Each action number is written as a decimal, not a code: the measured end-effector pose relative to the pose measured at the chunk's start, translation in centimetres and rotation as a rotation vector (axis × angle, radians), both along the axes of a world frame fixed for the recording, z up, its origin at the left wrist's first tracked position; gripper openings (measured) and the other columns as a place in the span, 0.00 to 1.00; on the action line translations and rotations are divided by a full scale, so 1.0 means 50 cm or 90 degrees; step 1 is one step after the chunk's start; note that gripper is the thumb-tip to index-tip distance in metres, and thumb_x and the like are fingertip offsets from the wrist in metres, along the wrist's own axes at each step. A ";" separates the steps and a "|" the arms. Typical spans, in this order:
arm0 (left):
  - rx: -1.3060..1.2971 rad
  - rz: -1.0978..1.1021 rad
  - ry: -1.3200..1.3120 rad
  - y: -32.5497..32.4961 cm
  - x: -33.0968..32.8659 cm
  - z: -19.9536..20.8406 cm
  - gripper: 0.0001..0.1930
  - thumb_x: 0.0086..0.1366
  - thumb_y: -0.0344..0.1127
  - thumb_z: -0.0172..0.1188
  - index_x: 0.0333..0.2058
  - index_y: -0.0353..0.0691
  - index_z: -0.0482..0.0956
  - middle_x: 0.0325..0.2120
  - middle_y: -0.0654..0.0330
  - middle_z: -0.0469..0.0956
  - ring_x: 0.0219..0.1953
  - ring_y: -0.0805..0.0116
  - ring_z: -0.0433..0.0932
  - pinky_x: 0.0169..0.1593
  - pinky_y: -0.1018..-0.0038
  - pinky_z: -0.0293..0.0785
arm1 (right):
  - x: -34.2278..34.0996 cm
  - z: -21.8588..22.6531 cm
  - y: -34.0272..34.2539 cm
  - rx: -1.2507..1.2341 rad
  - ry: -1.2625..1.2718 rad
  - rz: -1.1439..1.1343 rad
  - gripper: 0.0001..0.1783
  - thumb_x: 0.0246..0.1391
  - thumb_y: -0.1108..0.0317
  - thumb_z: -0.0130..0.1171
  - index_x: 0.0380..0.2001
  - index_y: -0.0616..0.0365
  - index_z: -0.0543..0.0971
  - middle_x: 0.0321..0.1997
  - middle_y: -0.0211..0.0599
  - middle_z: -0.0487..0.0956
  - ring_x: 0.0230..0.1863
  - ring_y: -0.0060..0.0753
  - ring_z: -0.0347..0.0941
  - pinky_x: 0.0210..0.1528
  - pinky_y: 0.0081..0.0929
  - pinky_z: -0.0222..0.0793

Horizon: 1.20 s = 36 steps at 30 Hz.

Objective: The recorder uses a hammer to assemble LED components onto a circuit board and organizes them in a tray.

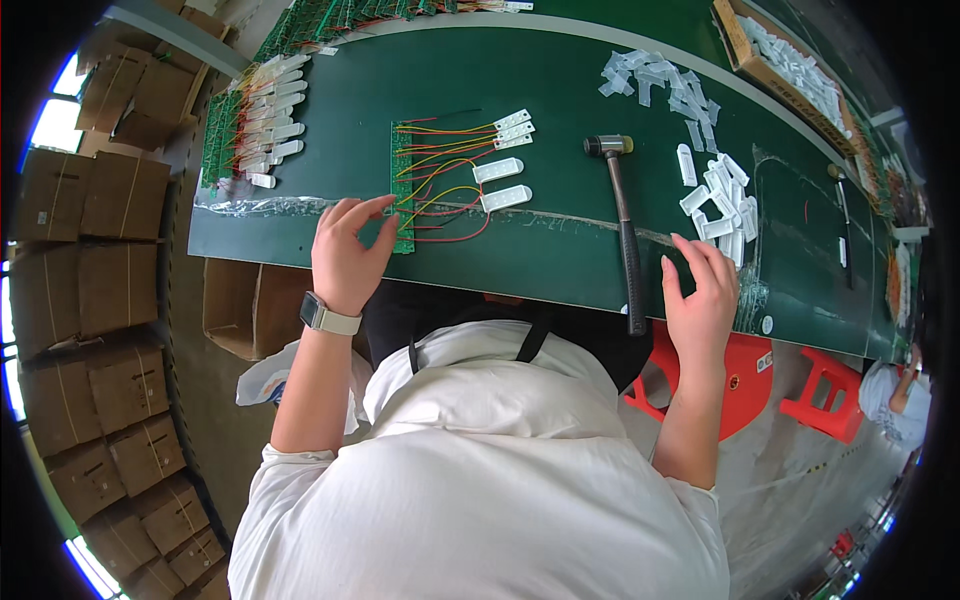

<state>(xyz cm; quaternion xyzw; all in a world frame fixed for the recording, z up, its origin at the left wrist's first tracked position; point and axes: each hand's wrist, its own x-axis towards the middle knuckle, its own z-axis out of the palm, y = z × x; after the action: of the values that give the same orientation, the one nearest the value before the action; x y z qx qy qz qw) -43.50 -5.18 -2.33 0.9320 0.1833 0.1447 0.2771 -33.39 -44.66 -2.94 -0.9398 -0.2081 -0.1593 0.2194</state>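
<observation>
My left hand is at the left end of a narrow green circuit board, its thumb and forefinger parted at the board's edge and no object visible between them. Red and yellow wires run right from the board to several white plastic housings, among them a lower one and one above it. My right hand hovers over the table's front edge with its fingers apart and nothing in them. Just beyond it lies a pile of loose white housings. Between my hands rests a hammer, its handle toward me.
Clear plastic pieces lie scattered at the back right of the green table. Wired boards with housings are stacked at the left. An open carton of white parts stands far right. Red stools and cardboard boxes are around the table.
</observation>
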 end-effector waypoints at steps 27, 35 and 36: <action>0.242 -0.279 -0.120 0.038 0.189 -0.027 0.12 0.56 0.33 0.73 0.40 0.49 0.88 0.40 0.66 0.83 0.52 0.58 0.78 0.58 0.60 0.75 | 0.085 0.002 0.072 -0.088 0.030 -0.003 0.28 0.48 0.65 0.76 0.55 0.46 0.84 0.30 0.25 0.77 0.33 0.29 0.74 0.41 0.35 0.71; 0.242 -0.260 -0.102 0.019 0.211 -0.008 0.05 0.55 0.34 0.71 0.32 0.46 0.88 0.40 0.67 0.82 0.51 0.60 0.77 0.55 0.62 0.76 | 0.108 0.018 0.021 -0.042 0.046 -0.029 0.19 0.59 0.63 0.70 0.53 0.50 0.85 0.38 0.31 0.82 0.42 0.36 0.78 0.51 0.37 0.72; 0.244 -0.261 -0.100 0.015 0.217 -0.006 0.05 0.55 0.34 0.71 0.32 0.46 0.88 0.40 0.67 0.82 0.51 0.60 0.77 0.55 0.62 0.76 | 0.106 0.020 0.011 -0.042 0.034 -0.040 0.19 0.59 0.63 0.70 0.54 0.50 0.85 0.40 0.32 0.83 0.43 0.36 0.78 0.51 0.37 0.73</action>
<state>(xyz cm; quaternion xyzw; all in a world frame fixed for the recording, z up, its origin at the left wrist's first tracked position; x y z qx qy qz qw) -32.64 -4.45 -2.65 0.9710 -0.0617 0.1889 0.1328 -28.11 -44.12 -1.95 -0.9563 -0.1780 -0.1342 0.1890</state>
